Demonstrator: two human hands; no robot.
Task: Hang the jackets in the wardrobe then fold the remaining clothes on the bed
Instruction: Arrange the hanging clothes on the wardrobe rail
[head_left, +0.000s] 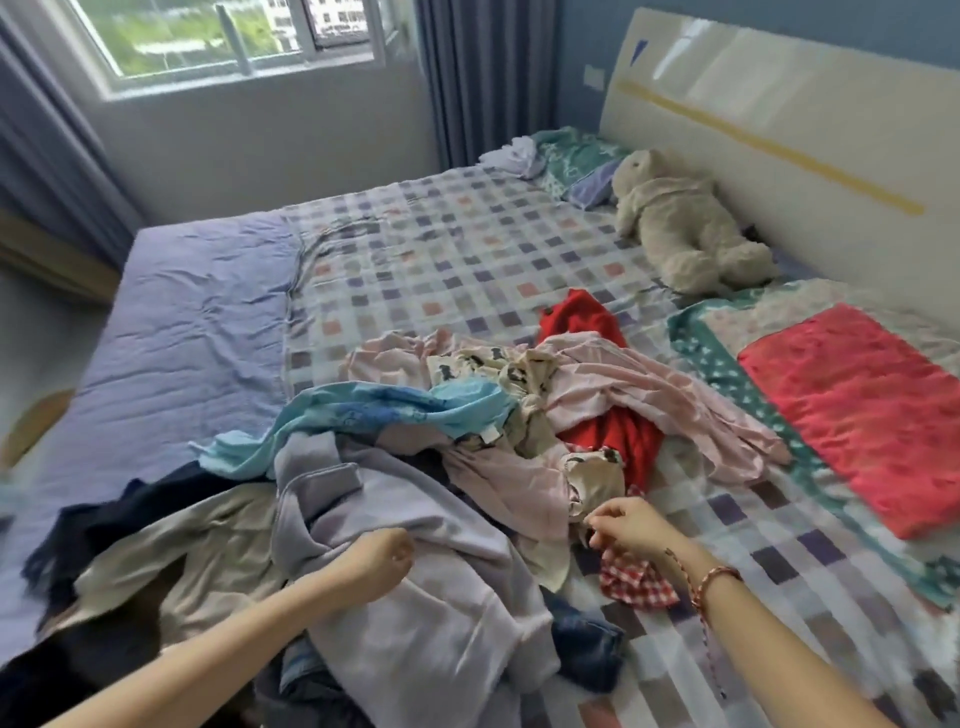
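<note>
Lavender fleece, perhaps a jacket (426, 623), tops the heap of clothes (467, 441) at lower centre of the frame, on the checked bed (467, 234). The left hand (387, 558) rests on it with fingers curled tight; whether they clamp a fold I cannot tell. The right hand (626, 525), right of centre, pinches the edge of a cream printed garment (592, 473). A tug now could drag tangled neighbours off the near edge. No wardrobe shows, and the dark garments (104, 519) at lower left are blurred and cut off.

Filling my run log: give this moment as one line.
left hand: grips lavender garment | right hand: curled by red checked cloth, grasp unclear | clothes pile: unfolded on bed
</note>
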